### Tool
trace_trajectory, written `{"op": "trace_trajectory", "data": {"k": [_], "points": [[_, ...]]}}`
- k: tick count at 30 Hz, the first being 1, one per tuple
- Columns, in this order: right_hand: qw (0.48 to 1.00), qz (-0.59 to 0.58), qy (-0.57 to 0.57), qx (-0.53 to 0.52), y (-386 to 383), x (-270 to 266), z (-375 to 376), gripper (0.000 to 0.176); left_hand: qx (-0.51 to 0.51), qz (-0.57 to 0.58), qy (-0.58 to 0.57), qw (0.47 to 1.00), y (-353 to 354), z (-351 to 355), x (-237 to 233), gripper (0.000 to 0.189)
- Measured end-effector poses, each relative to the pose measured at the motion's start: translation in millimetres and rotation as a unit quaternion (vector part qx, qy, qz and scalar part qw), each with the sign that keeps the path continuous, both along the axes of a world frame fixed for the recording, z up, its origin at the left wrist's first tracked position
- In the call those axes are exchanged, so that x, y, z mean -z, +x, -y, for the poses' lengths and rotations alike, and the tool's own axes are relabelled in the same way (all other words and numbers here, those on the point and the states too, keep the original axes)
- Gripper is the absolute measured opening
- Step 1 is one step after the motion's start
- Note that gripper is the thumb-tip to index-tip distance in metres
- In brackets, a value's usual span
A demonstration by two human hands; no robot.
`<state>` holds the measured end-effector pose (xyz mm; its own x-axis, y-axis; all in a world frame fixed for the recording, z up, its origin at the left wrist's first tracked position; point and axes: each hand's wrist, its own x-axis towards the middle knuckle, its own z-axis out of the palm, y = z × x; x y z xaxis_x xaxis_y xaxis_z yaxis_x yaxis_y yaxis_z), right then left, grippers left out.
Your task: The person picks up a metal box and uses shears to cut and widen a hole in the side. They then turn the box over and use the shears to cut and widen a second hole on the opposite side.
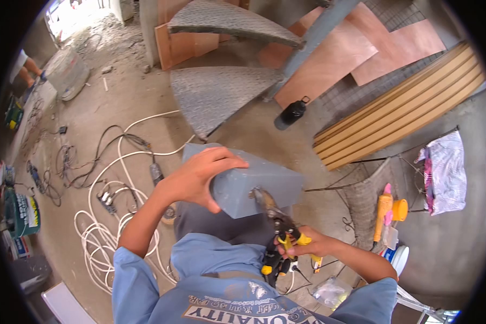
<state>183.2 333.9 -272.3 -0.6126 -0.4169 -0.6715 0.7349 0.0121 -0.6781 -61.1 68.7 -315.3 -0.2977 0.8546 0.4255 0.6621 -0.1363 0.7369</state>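
A grey box-shaped piece (pixel 270 183) lies across my lap, tilted, with a small hole in its near face. My left hand (pixel 202 175) is wrapped over its left end, thumb on the near side and fingers on top. In my right hand (pixel 308 243) are snips (pixel 275 216) with black and yellow handles, their jaws at the hole in the near face. Whether the jaws bite into the edge cannot be made out. Below the snips, a dark tool with yellow parts (pixel 270 264) hangs near my waist.
Spiral stair treads (pixel 221 94) stand ahead, with a black bottle (pixel 291 114) to their right. White hose (pixel 92 254) and cables coil on the left floor. Stacked wooden strips (pixel 405 108) lie at right, near a yellow-orange tool (pixel 382 213). Another person's legs (pixel 31 70) show far left.
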Motion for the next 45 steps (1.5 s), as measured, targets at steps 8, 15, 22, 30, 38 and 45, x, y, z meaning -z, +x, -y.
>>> {"op": "trace_trajectory", "data": {"k": [8,15,22,30,38,45], "points": [[0.994,-0.055,0.096,-0.009,-5.5,6.1,-3.0,0.027,-0.019,-0.004,-0.032,0.999,-0.6,4.0,-7.9,0.090],[0.981,-0.088,0.158,-0.070,-18.5,5.3,-14.3,0.033,-0.017,-0.006,-0.041,0.999,-0.8,6.8,-9.1,0.090],[0.982,-0.070,0.151,-0.085,-23.6,1.6,-17.7,0.035,-0.010,-0.006,-0.022,1.000,-1.7,3.9,-4.3,0.087],[0.975,-0.112,0.174,-0.077,-22.9,8.8,-26.4,0.033,-0.011,-0.012,-0.005,1.000,-4.8,-1.7,-5.8,0.088],[0.982,-0.104,0.159,0.016,-39.8,6.4,-38.1,0.026,0.018,-0.067,0.011,0.998,-5.8,-20.5,-4.1,0.089],[0.994,-0.071,0.018,0.076,-21.6,-10.8,-38.3,0.030,0.011,0.004,-0.008,1.000,-20.8,-17.4,-7.8,0.087]]}}
